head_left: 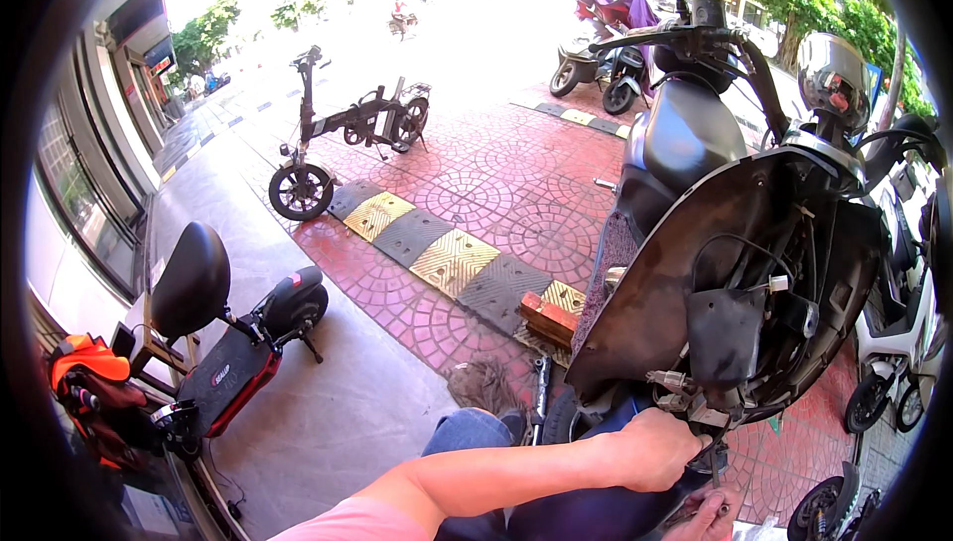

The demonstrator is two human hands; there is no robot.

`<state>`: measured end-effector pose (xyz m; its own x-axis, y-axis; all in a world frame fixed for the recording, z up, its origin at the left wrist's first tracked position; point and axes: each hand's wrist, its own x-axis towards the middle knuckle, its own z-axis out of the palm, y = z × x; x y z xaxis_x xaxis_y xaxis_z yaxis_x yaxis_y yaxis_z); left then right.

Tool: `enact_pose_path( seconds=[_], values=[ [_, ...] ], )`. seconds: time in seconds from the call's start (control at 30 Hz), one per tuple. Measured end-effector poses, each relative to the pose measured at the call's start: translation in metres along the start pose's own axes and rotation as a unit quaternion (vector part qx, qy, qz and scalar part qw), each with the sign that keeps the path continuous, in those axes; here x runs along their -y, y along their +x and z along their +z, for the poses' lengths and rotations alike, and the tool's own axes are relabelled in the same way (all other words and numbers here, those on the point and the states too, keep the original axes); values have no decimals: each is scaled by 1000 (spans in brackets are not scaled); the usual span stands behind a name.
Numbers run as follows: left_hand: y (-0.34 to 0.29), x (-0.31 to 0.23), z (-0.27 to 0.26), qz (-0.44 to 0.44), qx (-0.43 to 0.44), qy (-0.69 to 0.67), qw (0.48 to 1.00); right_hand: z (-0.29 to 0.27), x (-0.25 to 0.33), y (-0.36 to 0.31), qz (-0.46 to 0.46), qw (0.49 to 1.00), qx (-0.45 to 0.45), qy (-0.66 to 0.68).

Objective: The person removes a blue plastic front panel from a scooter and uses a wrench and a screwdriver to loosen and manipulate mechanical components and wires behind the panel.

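In front of me a dark motor scooter stands with its inner front panel (635,313) exposed. Wires and a black flap (725,338) hang in the opening. My left hand (657,449) is closed in a fist at the metal fittings (685,392) under the flap; what its fingers grip is hidden. Just below, my right hand (709,515) is partly cut off by the lower edge. Its fingers close around a small, dark, metallic piece that I cannot identify. A blue scooter part (596,491) lies beneath my left forearm.
A red wooden block (548,321) rests at the end of a yellow-black speed bump (437,248). A folding electric bike (367,124) stands beyond it. To the left is a small seated scooter (233,372) with an orange bag (91,362). A white scooter (898,333) stands right.
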<state>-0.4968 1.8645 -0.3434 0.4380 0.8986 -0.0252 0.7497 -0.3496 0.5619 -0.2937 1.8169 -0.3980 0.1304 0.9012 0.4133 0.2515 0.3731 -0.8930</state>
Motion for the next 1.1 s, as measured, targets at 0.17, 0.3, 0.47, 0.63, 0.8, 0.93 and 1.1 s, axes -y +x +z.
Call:
enact_pose_path(
  seconds=[0.17, 0.3, 0.47, 0.63, 0.8, 0.93, 1.1],
  values=[
    [1, -4, -9, -11, 42, 4, 999, -12, -43, 68, 223, 938, -43, 261],
    [1, -10, -10, -21, 34, 3, 999, -35, -111, 114, 328, 867, 95, 361],
    [11, -16, -17, -41, 63, 6, 997, -44, -165, 129, 339, 856, 133, 368],
    [7, -13, -16, -74, 46, 28, 996, -18, -96, 117, 316, 876, 84, 355],
    [10, -13, -10, -63, 25, 48, 997, 1, -11, 9, -48, 997, -9, 68],
    [-3, -9, -10, -60, -11, 9, 998, 11, 19, -2, -137, 986, 92, -28],
    [-6, -13, -10, -69, -1, 40, 997, -18, -20, 50, 175, 943, 18, 281]
  ],
)
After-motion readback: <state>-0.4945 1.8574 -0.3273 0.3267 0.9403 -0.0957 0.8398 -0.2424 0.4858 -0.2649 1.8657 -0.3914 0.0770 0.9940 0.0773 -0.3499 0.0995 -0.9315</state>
